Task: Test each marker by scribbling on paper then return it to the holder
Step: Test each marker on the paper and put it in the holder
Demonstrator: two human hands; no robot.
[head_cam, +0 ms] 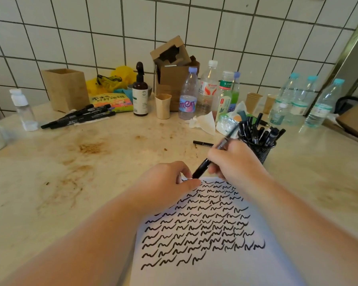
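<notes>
A white paper (pixel 205 271) covered in rows of black scribbles lies on the counter in front of me. My right hand (pixel 234 162) grips a black marker (pixel 203 169) whose lower end points at the paper's far edge. My left hand (pixel 165 184) sits at that far edge with fingers curled, its fingertips next to the marker's lower end; whether it pinches a cap or the marker is hidden. Just behind my right hand stands a black mesh holder (pixel 260 150) filled with several black markers. A single black marker (pixel 203 143) lies on the counter to the holder's left.
Several black markers (pixel 79 118) lie at the back left by a wooden box (pixel 65 88). Along the tiled wall stand a brown pump bottle (pixel 140 93), a paper cup (pixel 163 106), cardboard boxes (pixel 174 65), plastic bottles (pixel 207 89) and crumpled tissue (pixel 203 122). The counter (pixel 81 172) is stained.
</notes>
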